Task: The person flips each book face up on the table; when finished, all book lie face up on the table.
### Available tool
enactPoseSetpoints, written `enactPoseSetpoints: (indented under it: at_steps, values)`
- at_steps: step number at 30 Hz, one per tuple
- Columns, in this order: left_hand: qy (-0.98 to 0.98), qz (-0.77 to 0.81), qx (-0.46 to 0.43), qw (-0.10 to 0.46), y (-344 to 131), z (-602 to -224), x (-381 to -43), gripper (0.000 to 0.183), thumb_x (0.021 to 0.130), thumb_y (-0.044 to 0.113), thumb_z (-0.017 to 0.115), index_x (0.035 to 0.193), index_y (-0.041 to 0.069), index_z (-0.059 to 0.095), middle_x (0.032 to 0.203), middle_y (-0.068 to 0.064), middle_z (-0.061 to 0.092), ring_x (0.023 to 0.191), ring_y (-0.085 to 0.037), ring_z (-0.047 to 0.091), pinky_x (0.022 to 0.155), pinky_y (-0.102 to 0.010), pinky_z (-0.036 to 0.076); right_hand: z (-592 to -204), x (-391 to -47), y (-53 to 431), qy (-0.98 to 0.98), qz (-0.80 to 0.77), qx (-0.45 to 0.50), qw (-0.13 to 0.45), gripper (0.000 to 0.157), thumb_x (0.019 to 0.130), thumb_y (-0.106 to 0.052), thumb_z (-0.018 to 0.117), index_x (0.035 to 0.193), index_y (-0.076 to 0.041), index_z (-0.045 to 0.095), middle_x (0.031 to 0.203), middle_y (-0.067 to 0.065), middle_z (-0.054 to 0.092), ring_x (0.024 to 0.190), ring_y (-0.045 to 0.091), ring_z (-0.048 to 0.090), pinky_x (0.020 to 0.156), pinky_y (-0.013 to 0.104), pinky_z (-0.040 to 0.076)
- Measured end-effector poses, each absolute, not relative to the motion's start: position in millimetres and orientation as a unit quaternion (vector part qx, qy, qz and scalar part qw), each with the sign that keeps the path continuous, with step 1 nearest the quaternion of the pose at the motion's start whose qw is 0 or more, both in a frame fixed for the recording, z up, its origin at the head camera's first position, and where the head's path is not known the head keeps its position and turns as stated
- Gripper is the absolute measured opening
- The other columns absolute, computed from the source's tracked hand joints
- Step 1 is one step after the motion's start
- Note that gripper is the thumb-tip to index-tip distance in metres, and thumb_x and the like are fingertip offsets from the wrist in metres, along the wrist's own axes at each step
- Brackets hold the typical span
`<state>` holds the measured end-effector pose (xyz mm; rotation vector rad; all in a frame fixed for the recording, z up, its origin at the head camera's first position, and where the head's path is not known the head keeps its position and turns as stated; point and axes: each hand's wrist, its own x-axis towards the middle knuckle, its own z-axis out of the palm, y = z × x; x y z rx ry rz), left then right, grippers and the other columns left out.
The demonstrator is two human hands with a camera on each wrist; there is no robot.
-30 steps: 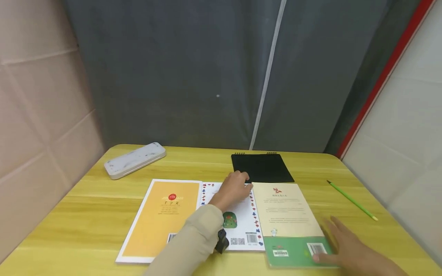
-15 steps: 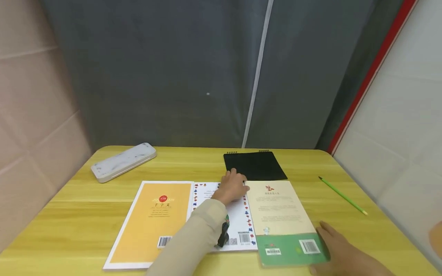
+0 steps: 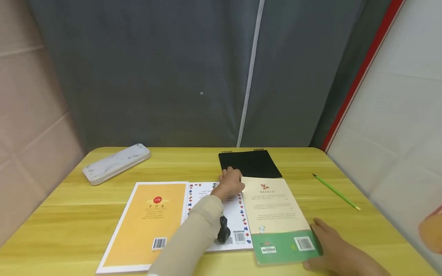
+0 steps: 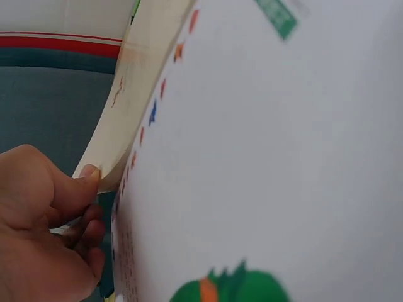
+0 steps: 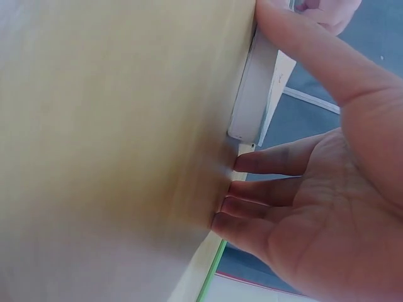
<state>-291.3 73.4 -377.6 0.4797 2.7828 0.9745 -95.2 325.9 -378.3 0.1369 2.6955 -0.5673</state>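
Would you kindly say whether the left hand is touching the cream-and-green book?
Touching: the left wrist view shows the left hand with its thumb on a corner of the cream-and-green book.

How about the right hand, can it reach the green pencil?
Likely yes: the right hand rests beside the cream-and-green book, and only tabletop shows between it and the pencil.

White book [image 3: 235,218] partly covered by left sleeve [image 3: 193,234] and left hand [image 3: 228,184]. Right forearm [image 3: 367,266] cropped by bottom edge in head view; orange shape [image 3: 431,230] cropped by right edge. Fine print [image 3: 271,206] on cream-and-green book [image 3: 280,225] too small to be read.
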Motion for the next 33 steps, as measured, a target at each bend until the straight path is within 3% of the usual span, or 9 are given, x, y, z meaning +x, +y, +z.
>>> enactPoseSetpoints:
  at_steps: [8, 11, 15, 19, 22, 26, 28, 30, 33]
  values:
    - [0.872, 0.454, 0.156, 0.097, 72, -366, -291, 0.009, 0.091, 0.002, 0.06, 0.097, 0.005, 0.054, 0.081, -0.005, 0.049, 0.077, -0.017, 0.051, 0.068, -0.027, 0.041, -380, -100, 324, 0.961, -0.217, 0.032, 0.167, 0.113, 0.068, -0.049, 0.086, 0.146, 0.013, 0.031, 0.148, 0.04, 0.025, 0.128, 0.055, 0.034, 0.098, 0.07, 0.034]
    - [0.857, 0.483, 0.14, 0.113, 71, -363, -291, 0.011, 0.092, 0.004, 0.063, 0.101, 0.004, 0.055, 0.085, -0.006, 0.053, 0.078, -0.017, 0.052, 0.069, -0.028, 0.042, -377, -101, 320, 0.954, -0.244, 0.059, 0.161, 0.113, 0.061, -0.042, 0.092, 0.144, 0.007, 0.035, 0.134, 0.025, 0.048, 0.115, 0.039, 0.048, 0.096, 0.057, 0.041]
    - [0.839, 0.512, 0.128, 0.134, 69, -363, -293, 0.016, 0.094, 0.004, 0.062, 0.108, 0.001, 0.057, 0.092, -0.009, 0.059, 0.076, -0.019, 0.056, 0.068, -0.03, 0.046, -371, -97, 321, 0.942, -0.277, 0.097, 0.162, 0.114, 0.058, -0.038, 0.093, 0.145, 0.001, 0.03, 0.124, 0.006, 0.054, 0.105, 0.024, 0.052, 0.09, 0.047, 0.043]
    - [0.811, 0.553, 0.119, 0.148, 69, -362, -294, 0.026, 0.095, 0.004, 0.061, 0.119, -0.004, 0.056, 0.099, -0.012, 0.06, 0.077, -0.02, 0.059, 0.073, -0.034, 0.052, -359, -93, 334, 0.94, -0.302, 0.072, 0.143, 0.111, 0.067, -0.04, 0.09, 0.145, 0.004, 0.024, 0.137, 0.023, 0.048, 0.115, 0.037, 0.055, 0.091, 0.051, 0.047]
    - [0.791, 0.581, 0.116, 0.152, 69, -362, -295, 0.03, 0.096, 0.003, 0.061, 0.124, -0.005, 0.055, 0.101, -0.013, 0.062, 0.079, -0.022, 0.061, 0.079, -0.039, 0.055, -352, -90, 345, 0.927, -0.36, 0.022, 0.106, 0.099, 0.079, -0.03, 0.084, 0.143, 0.009, 0.02, 0.143, 0.033, 0.038, 0.119, 0.037, 0.057, 0.088, 0.038, 0.052]
    - [0.775, 0.603, 0.12, 0.147, 73, -362, -293, 0.025, 0.095, 0.003, 0.063, 0.119, -0.003, 0.058, 0.095, -0.013, 0.066, 0.081, -0.026, 0.063, 0.083, -0.042, 0.055, -347, -79, 347, 0.89, -0.455, -0.035, 0.017, 0.076, 0.086, -0.004, 0.075, 0.143, 0.002, 0.025, 0.139, 0.008, 0.049, 0.109, 0.01, 0.06, 0.076, 0.022, 0.053]
    - [0.762, 0.62, 0.122, 0.144, 76, -363, -292, 0.024, 0.094, 0.001, 0.065, 0.116, -0.003, 0.059, 0.093, -0.014, 0.067, 0.083, -0.027, 0.065, 0.085, -0.043, 0.055, -343, -73, 341, 0.882, -0.466, -0.049, -0.041, 0.071, 0.085, 0.004, 0.073, 0.143, -0.008, 0.032, 0.132, -0.011, 0.053, 0.103, -0.004, 0.057, 0.073, 0.023, 0.055]
    - [0.742, 0.643, 0.12, 0.146, 82, -364, -291, 0.023, 0.092, -0.001, 0.066, 0.114, -0.002, 0.059, 0.092, -0.014, 0.066, 0.086, -0.029, 0.067, 0.088, -0.043, 0.055, -336, -67, 330, 0.882, -0.46, -0.044, -0.094, 0.071, 0.084, 0.008, 0.072, 0.142, -0.013, 0.039, 0.126, -0.022, 0.053, 0.102, -0.006, 0.056, 0.069, 0.024, 0.056]
    - [0.705, 0.681, 0.121, 0.156, 91, -366, -287, 0.024, 0.09, -0.005, 0.067, 0.112, -0.003, 0.057, 0.094, -0.013, 0.061, 0.089, -0.029, 0.069, 0.089, -0.042, 0.056, -324, -59, 308, 0.881, -0.455, -0.024, -0.131, 0.069, 0.083, 0.008, 0.073, 0.142, -0.014, 0.043, 0.123, -0.022, 0.055, 0.101, -0.006, 0.056, 0.065, 0.027, 0.058]
